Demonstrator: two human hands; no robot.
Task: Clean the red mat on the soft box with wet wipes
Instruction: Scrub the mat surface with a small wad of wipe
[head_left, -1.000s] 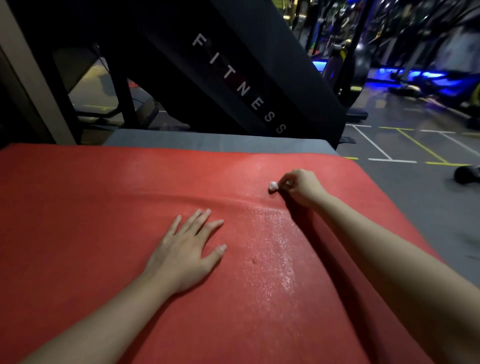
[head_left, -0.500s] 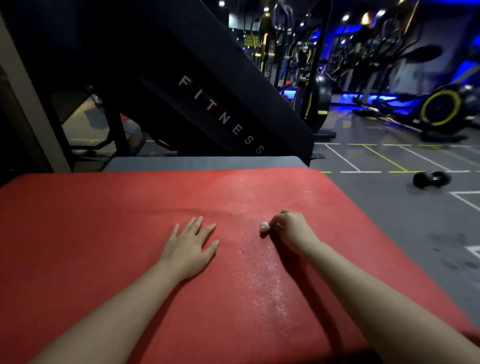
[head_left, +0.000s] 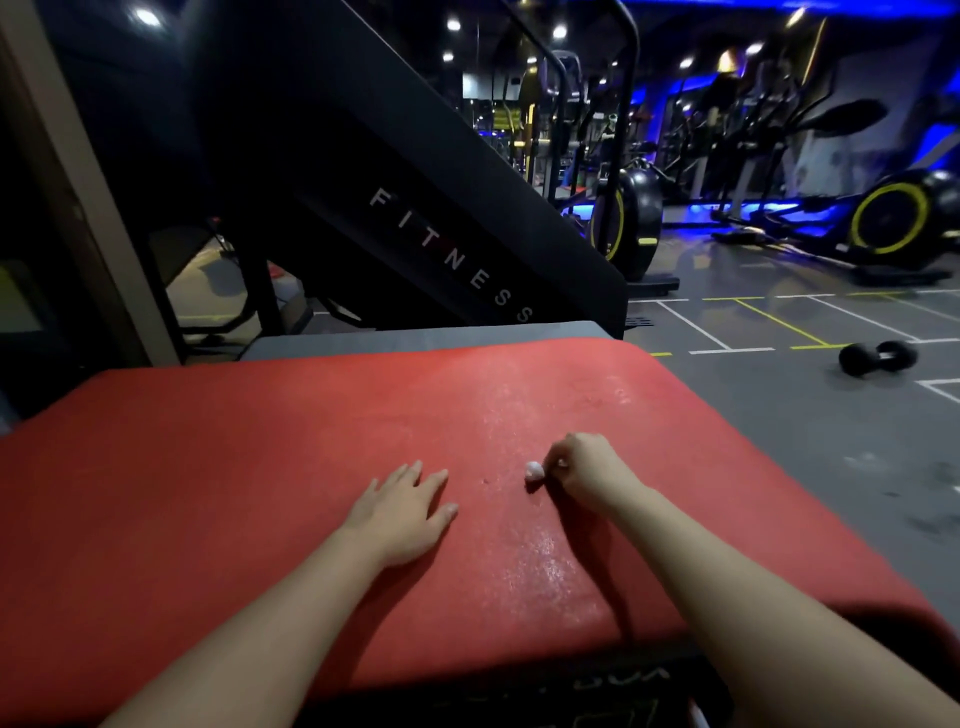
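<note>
Right hand (head_left: 587, 467) grip narrow: fingers curled, pinching a small balled-up wet wipe (head_left: 534, 472) down onto the red mat (head_left: 234, 467), centre-right of frame. Left hand (head_left: 402, 512) flat, fingers straight and slightly spread, palm down on the mat just left of the wipe, holding nothing. It probably pins the mat.

Wipe: tiny white wad. Looks soft, limp, light and damp. Judged: no stiffness, so it will squash and may roll or shred under hard rubbing. Best taken by a fingertip pinch on top and pressed down. It is so small that the fingertips likely drag on the mat too.

Mat: large, thin, red, fine grainy matte surface, rounded far-right corner. It lies over the soft box (head_left: 545, 686), whose dark front face with pale lettering shows at bottom centre. A wet glossy streak runs from the near edge past the wipe toward the mat's upper right; the rest looks dull and dry. Judged: flexible, may creep or wrinkle when scrubbed, slick where wet, so a flat palm beside the stroke makes sense.

Grey pad (head_left: 426, 338) lies beyond the far edge. Black sloped machine (head_left: 452, 249) lettered FITNESS, upper centre. Dumbbell (head_left: 878, 357) on the grey floor (head_left: 779, 441), right.
</note>
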